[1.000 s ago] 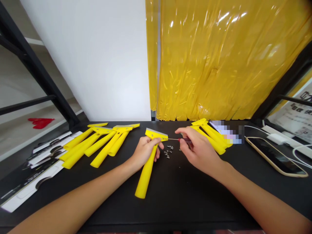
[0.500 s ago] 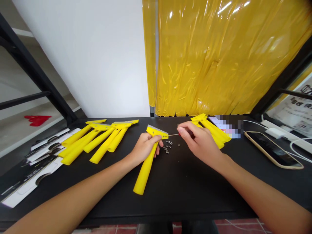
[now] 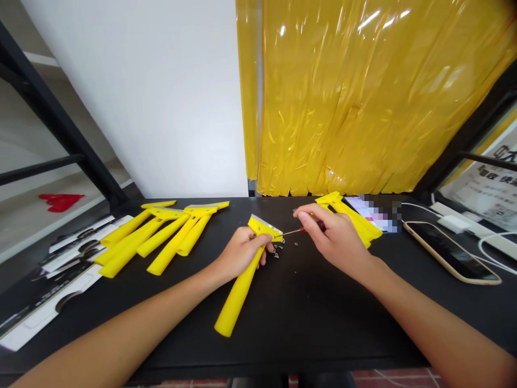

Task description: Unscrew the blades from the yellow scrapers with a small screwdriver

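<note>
Two hands above a black table (image 3: 323,328), listed nearest first.

Left hand (image 3: 242,252): clenched around one yellow scraper (image 3: 241,293) just below its head, handle sloping down toward the person, metal blade edge tilted up and away.

Right hand (image 3: 333,234): thumb and fingertips pinching a small red-handled screwdriver (image 3: 313,227), thin shaft pointing left, tip at the right end of the scraper's head.

Small screws (image 3: 277,251): a loose scatter on the table, just beside that head.

Further yellow scrapers: one group (image 3: 153,237) lying left, beside white packaging cards (image 3: 52,307); a smaller group (image 3: 351,221) just beyond the right hand.

Phone (image 3: 450,252): tan-edged, lying right, near a white power strip (image 3: 464,225).

Yellow plastic sheet (image 3: 343,97): hanging behind the table, beside a white wall (image 3: 133,108).
</note>
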The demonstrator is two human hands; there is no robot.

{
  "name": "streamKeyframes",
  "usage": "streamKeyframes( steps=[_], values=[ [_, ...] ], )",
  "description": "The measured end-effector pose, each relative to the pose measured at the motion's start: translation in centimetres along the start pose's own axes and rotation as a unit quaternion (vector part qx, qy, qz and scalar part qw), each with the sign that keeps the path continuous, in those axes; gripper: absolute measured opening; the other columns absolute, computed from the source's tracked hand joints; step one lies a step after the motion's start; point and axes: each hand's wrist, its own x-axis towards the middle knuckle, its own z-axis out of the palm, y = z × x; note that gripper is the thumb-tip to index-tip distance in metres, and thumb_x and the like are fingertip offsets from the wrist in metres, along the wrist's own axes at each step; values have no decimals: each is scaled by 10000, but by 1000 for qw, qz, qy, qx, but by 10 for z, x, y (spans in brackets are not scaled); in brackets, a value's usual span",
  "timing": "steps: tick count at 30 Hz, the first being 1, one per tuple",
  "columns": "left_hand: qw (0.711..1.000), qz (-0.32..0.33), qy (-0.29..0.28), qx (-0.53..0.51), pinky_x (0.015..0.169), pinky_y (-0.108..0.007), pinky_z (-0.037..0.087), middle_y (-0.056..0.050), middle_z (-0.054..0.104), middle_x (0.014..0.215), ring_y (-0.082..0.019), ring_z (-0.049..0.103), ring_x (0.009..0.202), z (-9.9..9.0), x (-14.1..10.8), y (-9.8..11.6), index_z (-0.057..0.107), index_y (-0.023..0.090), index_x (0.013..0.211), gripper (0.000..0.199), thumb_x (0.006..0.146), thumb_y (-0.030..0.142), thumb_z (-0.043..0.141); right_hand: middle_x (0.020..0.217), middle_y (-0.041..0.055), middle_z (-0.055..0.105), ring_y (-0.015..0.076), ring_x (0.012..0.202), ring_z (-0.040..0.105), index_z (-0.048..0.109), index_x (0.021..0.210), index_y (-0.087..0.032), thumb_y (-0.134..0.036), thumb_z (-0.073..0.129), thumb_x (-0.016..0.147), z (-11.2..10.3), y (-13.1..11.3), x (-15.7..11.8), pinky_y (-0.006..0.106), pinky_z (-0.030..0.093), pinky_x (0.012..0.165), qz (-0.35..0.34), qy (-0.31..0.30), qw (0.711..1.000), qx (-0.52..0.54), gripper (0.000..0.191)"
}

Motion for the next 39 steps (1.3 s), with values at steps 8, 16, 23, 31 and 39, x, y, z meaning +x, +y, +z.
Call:
streamKeyframes(
  steps=[8, 16, 23, 31, 39],
  values=[
    [999, 32, 38, -16, 478, -247, 453, -44, 628, 539, -150, 580, 464, -4, 0, -1, 705, 125, 778, 346, 920, 408, 565, 662, -13, 632, 134, 547, 557, 664, 1029, -225, -425, 493, 1010, 1, -4, -3, 273, 416, 580, 14, 33, 999, -32, 264],
    [999, 29, 33, -21, 479, -246, 451, -40, 624, 535, -147, 572, 460, -3, 2, -3, 699, 125, 773, 331, 918, 391, 568, 661, -38, 567, 143, 564, 550, 583, 1235, -222, -380, 540, 980, 6, -5, -3, 276, 419, 603, 3, 30, 999, -34, 303],
    [999, 26, 33, -21, 487, -242, 443, -39, 631, 537, -138, 568, 453, -3, 1, -4, 704, 127, 760, 334, 916, 392, 574, 688, -30, 559, 140, 574, 534, 564, 1242, -225, -322, 486, 1001, 4, -5, -2, 267, 421, 592, 1, 30, 1000, 8, 271],
    [999, 29, 35, -22, 491, -245, 441, -37, 629, 538, -141, 570, 460, -1, 1, -3, 704, 130, 767, 319, 911, 387, 582, 736, 0, 642, 137, 610, 568, 630, 937, -223, -389, 473, 1022, 2, -5, -2, 279, 415, 613, 29, 11, 1000, -1, 244],
    [999, 27, 29, -25, 509, -252, 451, -40, 631, 538, -143, 576, 468, 0, 1, -1, 698, 130, 754, 307, 901, 374, 584, 667, -46, 506, 136, 576, 502, 588, 1156, -233, -323, 512, 994, 1, -5, -2, 280, 388, 604, 23, 6, 1000, -1, 200]
  ],
)
